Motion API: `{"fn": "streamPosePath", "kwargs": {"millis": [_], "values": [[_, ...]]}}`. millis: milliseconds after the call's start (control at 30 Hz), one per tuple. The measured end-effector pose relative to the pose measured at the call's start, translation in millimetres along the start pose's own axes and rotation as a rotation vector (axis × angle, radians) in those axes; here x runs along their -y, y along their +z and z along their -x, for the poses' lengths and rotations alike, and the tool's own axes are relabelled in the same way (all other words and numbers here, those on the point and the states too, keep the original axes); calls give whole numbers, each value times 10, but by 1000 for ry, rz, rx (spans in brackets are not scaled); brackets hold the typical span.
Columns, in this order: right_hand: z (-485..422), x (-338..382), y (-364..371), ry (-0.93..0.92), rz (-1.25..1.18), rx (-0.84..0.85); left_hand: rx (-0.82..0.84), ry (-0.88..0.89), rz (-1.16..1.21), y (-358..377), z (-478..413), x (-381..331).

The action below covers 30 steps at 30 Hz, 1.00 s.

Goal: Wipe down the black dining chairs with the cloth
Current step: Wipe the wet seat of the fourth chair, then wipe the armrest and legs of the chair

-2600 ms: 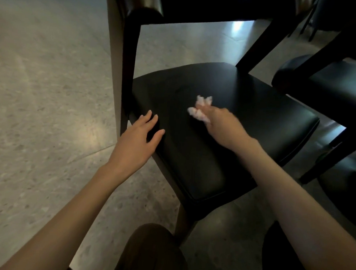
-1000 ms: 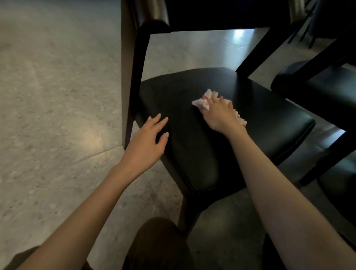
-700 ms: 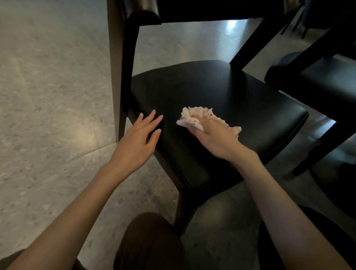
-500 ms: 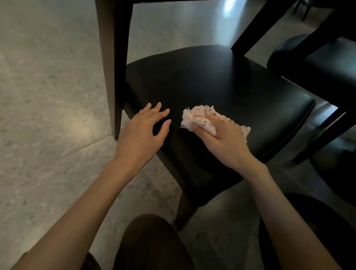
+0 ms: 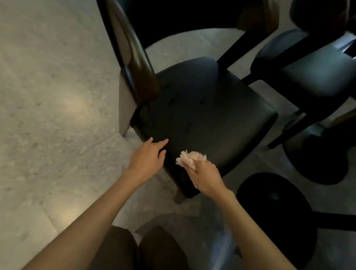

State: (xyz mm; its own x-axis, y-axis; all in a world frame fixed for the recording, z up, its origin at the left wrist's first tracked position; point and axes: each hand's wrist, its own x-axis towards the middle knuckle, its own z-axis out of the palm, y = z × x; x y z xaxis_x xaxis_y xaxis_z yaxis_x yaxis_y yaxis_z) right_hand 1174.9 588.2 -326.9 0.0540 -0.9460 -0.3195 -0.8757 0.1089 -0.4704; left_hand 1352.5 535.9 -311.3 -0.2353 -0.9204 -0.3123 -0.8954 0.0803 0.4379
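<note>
At lower centre of frame, my right grip (image 5: 206,177) curls round the bunched cloth (image 5: 190,157), limp and light I judge, over the chair seat (image 5: 206,107); left grip (image 5: 148,158) rests flat, empty.

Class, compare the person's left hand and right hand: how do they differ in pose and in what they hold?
The left hand lies open, fingers straight; the right hand has its fingers curled. The left hand holds nothing; the right hand grips the cloth. Both are at the near edge of the black chair seat.
</note>
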Motion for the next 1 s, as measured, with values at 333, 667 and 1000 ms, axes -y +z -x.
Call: {"fn": "streamPosePath", "kwargs": {"millis": [333,667,1000], "values": [[689,1382,-2155,38,-633,-33,15,20,335,-2213,810,-761],[771,2741,-3086,-169,-833,-34,201,261,516,-3772,925,-905],[-144,3066,-3428,-106,-862,-52,-4,320,338,-4570,65,-412]]}}
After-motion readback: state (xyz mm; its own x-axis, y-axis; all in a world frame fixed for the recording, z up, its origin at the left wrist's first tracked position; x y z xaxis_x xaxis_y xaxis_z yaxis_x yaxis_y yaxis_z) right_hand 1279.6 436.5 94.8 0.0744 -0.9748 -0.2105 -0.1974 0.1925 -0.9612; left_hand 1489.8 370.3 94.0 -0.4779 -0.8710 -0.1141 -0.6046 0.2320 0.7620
